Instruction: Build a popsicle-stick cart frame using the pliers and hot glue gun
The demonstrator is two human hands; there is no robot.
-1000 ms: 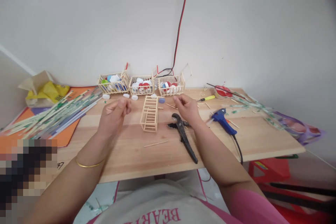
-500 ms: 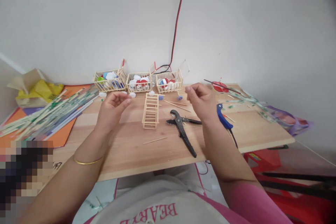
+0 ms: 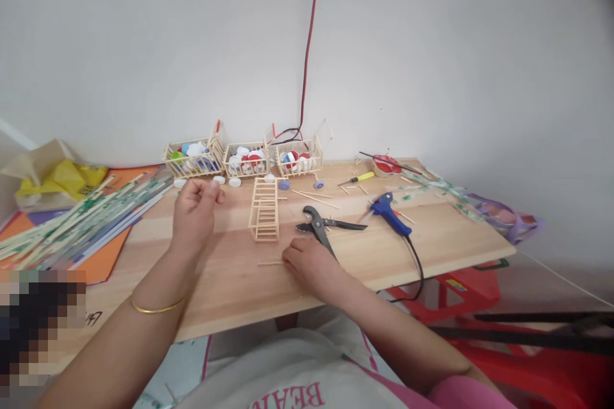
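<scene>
My left hand (image 3: pixel 194 212) is raised over the table left of a small ladder-like frame of wooden sticks (image 3: pixel 265 211), not touching it. Its fingers are curled with the thumb against them, and nothing shows between them. My right hand (image 3: pixel 311 268) is down on the tabletop, its fingertips closed on the right end of a thin wooden stick (image 3: pixel 269 263). Just behind that hand lie black-handled pliers-like cutters (image 3: pixel 316 223), one handle partly covered by it. A blue glue gun (image 3: pixel 391 212) with a cord rests to the right.
Three stick-built carts (image 3: pixel 194 160) filled with bottle caps stand along the wall. Long sticks (image 3: pixel 105 214) are heaped on orange sheets at left. A yellow-handled tool (image 3: pixel 359 178), a red dish (image 3: pixel 386 166) and loose sticks lie at back right. Red stools (image 3: pixel 460 294) stand below the table edge.
My right hand has come down and left from above the pliers-like cutters to the thin stick. The left hand's thumb and fingers have drawn together. The view has shifted slightly right.
</scene>
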